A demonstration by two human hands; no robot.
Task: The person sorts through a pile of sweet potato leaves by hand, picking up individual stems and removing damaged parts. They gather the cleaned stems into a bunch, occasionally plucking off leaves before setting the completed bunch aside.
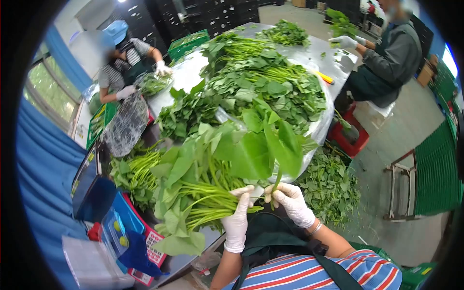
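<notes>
My left hand (236, 220), in a white glove, is closed around a bunch of leafy greens (205, 200), its pale green stems pointing right and its leaves spreading to the left. Close beside it, my right hand (294, 205), gloved too, pinches the stem of a leafy sprig (270, 150) with large bright green leaves that stand upright. The two hands are nearly touching in front of my apron. Behind them, a large heap of greens (266, 92) covers much of the metal table.
Greens lie in a crate at lower right (328, 186). A scale with a keypad (153, 246) and stacked clear bags (92, 266) are at lower left. A person (128, 63) works at the left; another (391, 58) sits at the right near a red stool (355, 130). A yellow knife (325, 77) lies on the table.
</notes>
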